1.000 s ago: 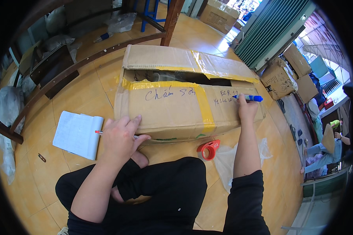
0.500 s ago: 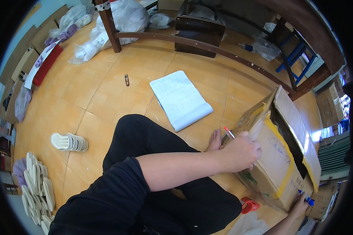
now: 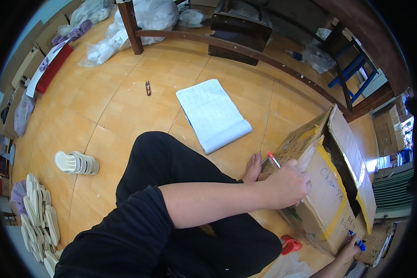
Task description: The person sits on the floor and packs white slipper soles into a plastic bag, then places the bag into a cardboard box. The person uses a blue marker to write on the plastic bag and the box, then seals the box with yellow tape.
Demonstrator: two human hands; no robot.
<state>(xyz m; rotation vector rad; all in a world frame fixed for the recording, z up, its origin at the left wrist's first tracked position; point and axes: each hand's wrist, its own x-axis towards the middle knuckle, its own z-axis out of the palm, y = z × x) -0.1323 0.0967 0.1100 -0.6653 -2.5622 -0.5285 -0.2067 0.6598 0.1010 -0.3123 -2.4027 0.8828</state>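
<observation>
A worn cardboard box (image 3: 323, 199) with yellow tape, handwriting and a gap along its flaps stands tilted at my right. My left hand (image 3: 288, 186) reaches across my lap, its fingers closed round a red-tipped pen (image 3: 274, 160) and resting against the box's near face. The pen's lower part is hidden by the hand. At the box's lower right corner, my right hand (image 3: 348, 250) grips a blue marker (image 3: 357, 241) beside some dark writing. Whether the marker's tip touches the cardboard cannot be made out.
An open notebook (image 3: 214, 116) lies on the tiled floor ahead, with thread snips (image 3: 148, 88) to its left. A red tape dispenser (image 3: 290, 244) is by my knee. Stacked white soles (image 3: 77, 163) and a sole pile (image 3: 36, 217) are at left. A wooden frame (image 3: 245, 49) crosses the far side.
The view has shifted slightly. Both hands stay at the box, still holding the pen and the marker; the right hand and blue marker sit slightly lower in the picture.
</observation>
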